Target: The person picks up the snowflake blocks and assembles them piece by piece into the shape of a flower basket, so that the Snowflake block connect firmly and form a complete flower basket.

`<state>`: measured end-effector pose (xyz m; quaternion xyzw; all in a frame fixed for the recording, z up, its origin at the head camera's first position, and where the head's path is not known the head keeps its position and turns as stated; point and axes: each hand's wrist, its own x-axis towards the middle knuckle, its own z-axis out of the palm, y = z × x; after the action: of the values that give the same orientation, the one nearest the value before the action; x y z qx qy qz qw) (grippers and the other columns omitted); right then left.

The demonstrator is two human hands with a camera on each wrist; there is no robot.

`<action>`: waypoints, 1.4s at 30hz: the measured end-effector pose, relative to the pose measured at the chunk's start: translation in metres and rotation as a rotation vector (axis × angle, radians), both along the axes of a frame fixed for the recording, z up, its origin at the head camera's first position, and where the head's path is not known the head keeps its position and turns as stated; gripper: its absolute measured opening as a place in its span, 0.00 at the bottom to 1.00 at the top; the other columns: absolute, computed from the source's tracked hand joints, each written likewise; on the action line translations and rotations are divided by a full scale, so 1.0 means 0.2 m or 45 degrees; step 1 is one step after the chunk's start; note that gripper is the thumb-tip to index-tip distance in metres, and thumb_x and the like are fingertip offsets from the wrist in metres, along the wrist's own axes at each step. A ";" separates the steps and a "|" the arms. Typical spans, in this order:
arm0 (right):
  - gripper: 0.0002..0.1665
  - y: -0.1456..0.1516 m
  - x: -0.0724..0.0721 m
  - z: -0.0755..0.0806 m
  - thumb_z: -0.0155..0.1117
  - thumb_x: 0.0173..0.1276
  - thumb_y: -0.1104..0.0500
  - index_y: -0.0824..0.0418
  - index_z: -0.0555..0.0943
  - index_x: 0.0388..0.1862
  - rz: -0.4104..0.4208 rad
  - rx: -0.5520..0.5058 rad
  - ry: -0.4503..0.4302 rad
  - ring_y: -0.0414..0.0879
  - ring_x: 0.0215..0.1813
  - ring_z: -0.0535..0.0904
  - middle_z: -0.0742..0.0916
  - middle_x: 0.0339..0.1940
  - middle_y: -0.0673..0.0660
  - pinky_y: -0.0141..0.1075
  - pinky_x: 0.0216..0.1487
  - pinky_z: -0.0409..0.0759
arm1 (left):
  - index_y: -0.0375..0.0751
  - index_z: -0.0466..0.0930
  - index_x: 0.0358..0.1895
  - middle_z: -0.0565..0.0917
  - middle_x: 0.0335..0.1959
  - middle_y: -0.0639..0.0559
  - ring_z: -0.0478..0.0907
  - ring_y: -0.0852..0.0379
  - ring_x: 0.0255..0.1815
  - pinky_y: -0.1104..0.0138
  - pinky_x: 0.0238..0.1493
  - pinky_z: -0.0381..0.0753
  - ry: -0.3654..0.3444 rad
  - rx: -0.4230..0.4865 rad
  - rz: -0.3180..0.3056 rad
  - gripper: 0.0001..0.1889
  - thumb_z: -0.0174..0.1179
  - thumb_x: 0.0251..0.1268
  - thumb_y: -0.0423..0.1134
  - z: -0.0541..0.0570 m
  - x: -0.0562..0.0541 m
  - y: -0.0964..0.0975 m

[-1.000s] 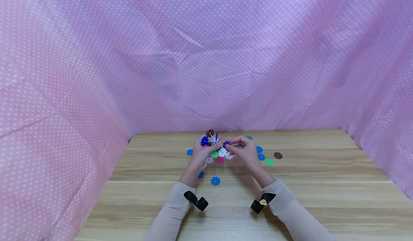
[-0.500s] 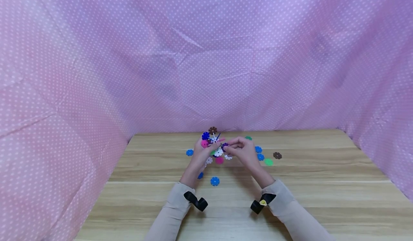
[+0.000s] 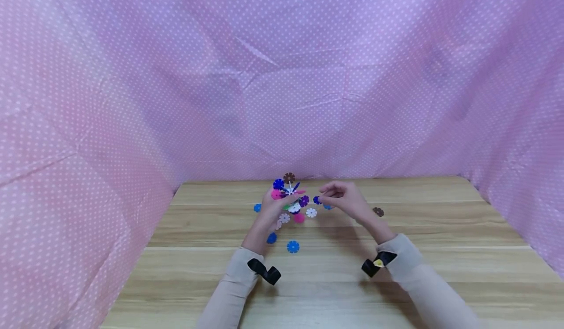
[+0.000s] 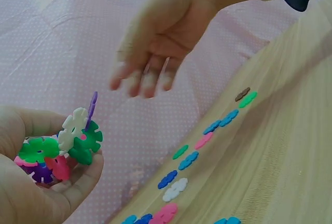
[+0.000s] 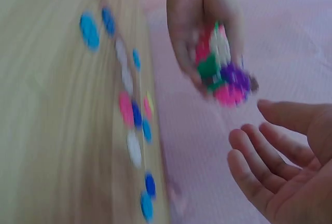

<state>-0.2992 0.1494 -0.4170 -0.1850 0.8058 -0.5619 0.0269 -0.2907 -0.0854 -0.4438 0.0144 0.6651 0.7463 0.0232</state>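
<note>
My left hand grips a cluster of notched plastic snowflake discs joined edge to edge. White, green, pink, dark blue and brown discs stick out of it at several angles. A purple disc stands out from the side facing the right hand, beside a white disc. The palm and fingers hide part of the cluster. To the right, my right hand hovers over the table with loosely bent fingers and nothing between them. In the right wrist view, its thumb and fingers are apart, with the cluster beyond them.
Loose discs lie on the wooden table: a white disc, a pink disc, a light blue disc nearer the front, and a brown disc at right. A pink dotted cloth hangs behind the table.
My right hand has let go of the purple disc and moved right, away from the cluster. The purple disc stays attached to the cluster. My left hand has barely shifted.
</note>
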 end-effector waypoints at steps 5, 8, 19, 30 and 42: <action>0.14 0.19 -0.06 0.00 0.73 0.64 0.67 0.72 0.84 0.47 0.136 0.203 0.116 0.42 0.37 0.85 0.90 0.38 0.65 0.28 0.40 0.84 | 0.40 0.72 0.66 0.78 0.64 0.44 0.78 0.50 0.63 0.60 0.67 0.75 -0.050 -0.025 -0.023 0.28 0.70 0.64 0.36 0.01 0.00 -0.02; 0.13 0.28 -0.09 -0.01 0.74 0.63 0.68 0.72 0.85 0.45 0.210 0.336 0.155 0.43 0.37 0.85 0.90 0.37 0.65 0.29 0.39 0.84 | 0.40 0.71 0.68 0.76 0.68 0.44 0.75 0.47 0.68 0.56 0.72 0.71 -0.056 -0.019 -0.055 0.29 0.69 0.64 0.35 0.02 -0.01 -0.03; 0.13 0.54 -0.10 -0.12 0.75 0.58 0.69 0.73 0.86 0.42 0.314 0.631 0.174 0.41 0.36 0.80 0.88 0.33 0.62 0.30 0.38 0.82 | 0.41 0.70 0.70 0.78 0.67 0.45 0.76 0.53 0.64 0.58 0.71 0.72 -0.096 -0.095 -0.103 0.31 0.69 0.65 0.37 0.02 -0.02 -0.04; 0.15 0.61 -0.11 -0.24 0.77 0.60 0.63 0.68 0.87 0.44 0.260 0.664 0.166 0.44 0.39 0.78 0.88 0.37 0.57 0.29 0.39 0.78 | 0.48 0.69 0.72 0.74 0.71 0.47 0.70 0.47 0.72 0.52 0.75 0.68 -0.135 -0.089 -0.114 0.33 0.70 0.64 0.37 0.00 -0.02 -0.03; 0.13 0.60 -0.09 -0.26 0.75 0.61 0.67 0.64 0.84 0.44 0.306 0.605 0.104 0.44 0.41 0.78 0.86 0.39 0.56 0.29 0.41 0.79 | 0.42 0.73 0.68 0.79 0.60 0.49 0.75 0.57 0.57 0.62 0.65 0.74 -0.155 -0.128 -0.086 0.29 0.71 0.64 0.39 -0.02 -0.02 -0.02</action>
<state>-0.3176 0.2701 -0.4686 -0.2904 0.8878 -0.3418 0.1034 -0.2954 -0.0893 -0.4474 -0.0099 0.6982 0.7102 0.0893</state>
